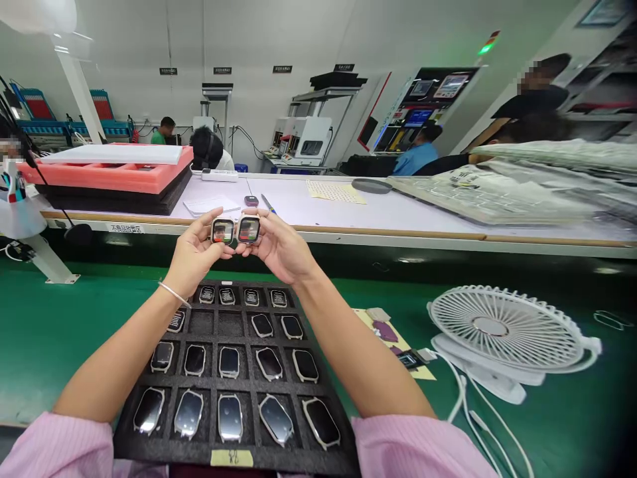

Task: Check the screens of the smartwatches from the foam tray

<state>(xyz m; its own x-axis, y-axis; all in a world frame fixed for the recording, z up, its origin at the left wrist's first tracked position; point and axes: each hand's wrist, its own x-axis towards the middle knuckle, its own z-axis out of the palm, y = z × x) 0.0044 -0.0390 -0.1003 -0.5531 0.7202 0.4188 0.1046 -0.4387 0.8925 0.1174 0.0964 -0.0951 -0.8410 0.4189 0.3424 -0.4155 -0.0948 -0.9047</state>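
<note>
My left hand (196, 249) pinches a smartwatch case (222, 231) by its edges. Beside it, my right hand (279, 245) grips a second smartwatch case (248, 229). The two cases are held side by side, screens toward me, with reflections on the glass; no straps show. Below my hands lies a black foam tray (233, 459) with several square compartments. Most hold a strapless watch case, such as one smartwatch case (229, 417) in the front row. Two compartments in the second row from the back hold nothing. A yellow label (231, 458) is on the tray's front edge.
A white fan (505, 328) with cables stands on the green bench (388, 279) at right. A raised shelf (338, 212) carries a pink foam tray (164, 179), a pen (269, 203), a yellow sticker sheet (335, 192) and bagged trays (478, 192). Several people sit or stand beyond.
</note>
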